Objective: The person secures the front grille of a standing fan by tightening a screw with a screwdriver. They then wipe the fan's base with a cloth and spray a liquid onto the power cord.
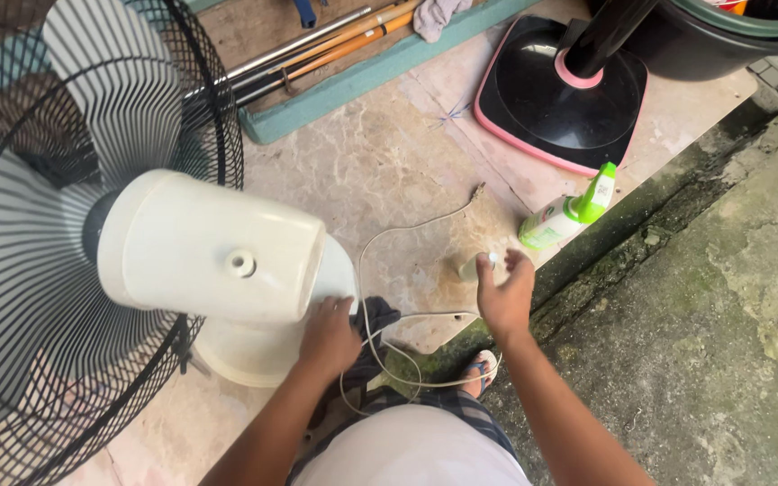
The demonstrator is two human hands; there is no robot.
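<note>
Your left hand (328, 335) lies flat against the rear of the white fan motor housing (213, 247), its fingers together and pressing a dark cloth (376, 322) that bunches out beside it; the cloth sits just below the housing's back edge, above the round white fan base (245, 355). The black wire fan guard (65, 225) fills the left side of the view, with pale blades showing behind the wires.

Your right hand (504, 292) is raised over the tiled floor (389, 171), fingers partly curled around a small pale bottle (476, 266) whose top shows at the fingertips; you cannot tell how firmly it is gripped. Just beyond it, near the floor's outer edge, a spray bottle with a green trigger head (569, 212) lies tilted on its side.

A thin white power cord (407, 236) loops across the floor between your two hands and trails down toward your foot in a sandal (482, 369), which rests by the mossy edge where the tiles meet the rough concrete ground (722, 315).

Toward the far edge stands a black stand base with a pink rim (533, 108), a black pole rising from it, and beside it a dark bucket (722, 40). Several long handles (317, 49) lie on a wooden surface behind a green border
</note>
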